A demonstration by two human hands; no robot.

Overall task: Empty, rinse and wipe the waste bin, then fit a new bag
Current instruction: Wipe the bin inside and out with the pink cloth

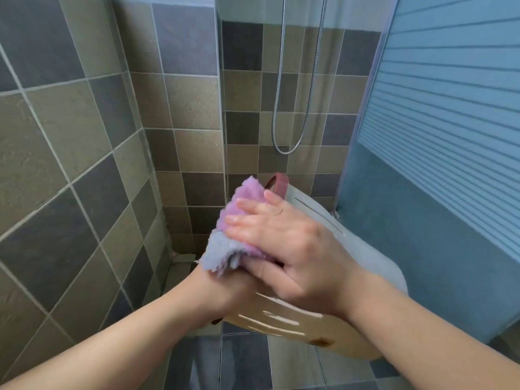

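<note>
The waste bin [368, 257], cream-white with slots in its side and a pink rim [279, 182], is held tilted in the air with its mouth pointing away from me. A fluffy purple and grey cloth [247, 192] lies against its upper side. My right hand [284, 237] presses the cloth onto the bin with straight, spread fingers, the thumb lying below the cloth's edge. My left hand [225, 291] reaches in from the lower left and grips the bin's near side; its fingers are mostly hidden under the cloth and my right hand.
Tiled walls close in at the left and behind the bin. A metal shower hose [278, 108] hangs on the back wall. A frosted blue shower door [450, 136] stands close at the right. Grey floor tiles [244, 361] show below.
</note>
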